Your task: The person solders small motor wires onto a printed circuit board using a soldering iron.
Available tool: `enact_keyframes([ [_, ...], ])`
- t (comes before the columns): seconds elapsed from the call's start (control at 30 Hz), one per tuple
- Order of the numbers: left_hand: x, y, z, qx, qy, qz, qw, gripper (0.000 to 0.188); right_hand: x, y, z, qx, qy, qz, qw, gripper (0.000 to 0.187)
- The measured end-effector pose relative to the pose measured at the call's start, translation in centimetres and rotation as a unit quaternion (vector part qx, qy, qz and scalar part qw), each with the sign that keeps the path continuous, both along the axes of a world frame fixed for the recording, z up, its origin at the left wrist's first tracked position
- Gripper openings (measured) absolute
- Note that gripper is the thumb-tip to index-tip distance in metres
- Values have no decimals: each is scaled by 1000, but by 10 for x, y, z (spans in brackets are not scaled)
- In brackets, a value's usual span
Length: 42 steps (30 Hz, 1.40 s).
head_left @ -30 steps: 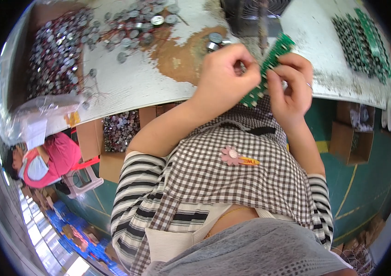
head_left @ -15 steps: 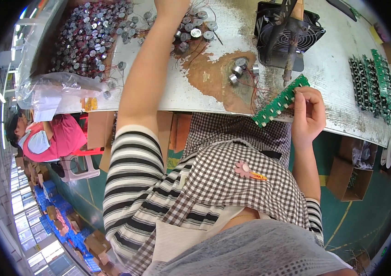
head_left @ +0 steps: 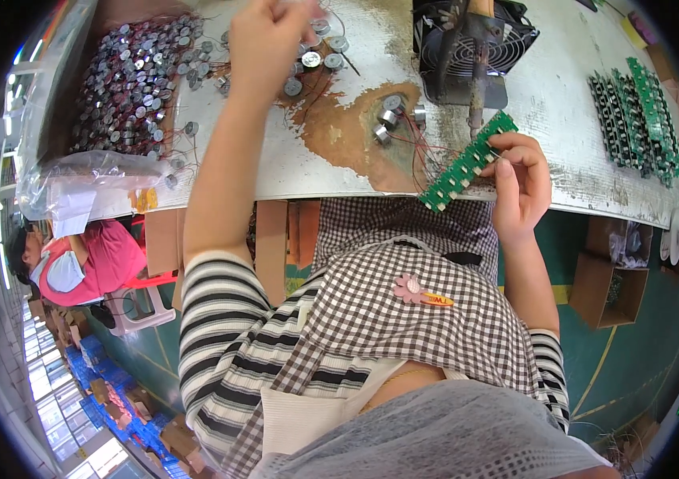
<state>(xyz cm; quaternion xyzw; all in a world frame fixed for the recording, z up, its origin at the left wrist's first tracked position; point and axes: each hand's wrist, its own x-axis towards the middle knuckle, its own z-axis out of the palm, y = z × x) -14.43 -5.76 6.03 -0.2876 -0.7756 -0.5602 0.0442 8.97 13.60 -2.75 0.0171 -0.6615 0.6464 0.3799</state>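
A strip-shaped green circuit board (head_left: 467,165) with a row of small pale parts along one side slants over the table's front edge. My right hand (head_left: 520,180) pinches it by its right side between thumb and fingers. My left hand (head_left: 269,40) is stretched far out at the top of the view, above loose silver metal cylinders (head_left: 311,60) with thin red wires. Its fingers are curled together and somewhat blurred; what they hold, if anything, cannot be made out. Several of the same wired cylinders (head_left: 391,112) lie in a cluster left of the board.
A large heap of the cylinders (head_left: 128,88) fills the left of the table, by a clear plastic bag (head_left: 100,172). A black fan (head_left: 475,48) stands behind the board with a rod-like tool before it. Stacked circuit boards (head_left: 635,120) lie right. A co-worker (head_left: 84,259) sits far left.
My left hand has drawn back a little and more of it shows. The fingers of my right hand have shifted on the board. The whole view has moved slightly.
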Motion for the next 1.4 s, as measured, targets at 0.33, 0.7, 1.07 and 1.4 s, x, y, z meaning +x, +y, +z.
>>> enact_keyframes([
  [0.33,147,23,-37,7,-303,-167,938,14,-2,-2,8,206,-14,-44,978,9],
  [0.7,141,52,-47,23,-230,-164,959,8,0,4,12,219,12,-50,974,9],
  [1.07,137,61,-46,52,-177,-135,974,7,-10,6,20,260,15,-86,962,11],
  [1.4,144,56,-49,35,-200,-134,970,6,0,-1,13,181,-9,-52,982,10],
])
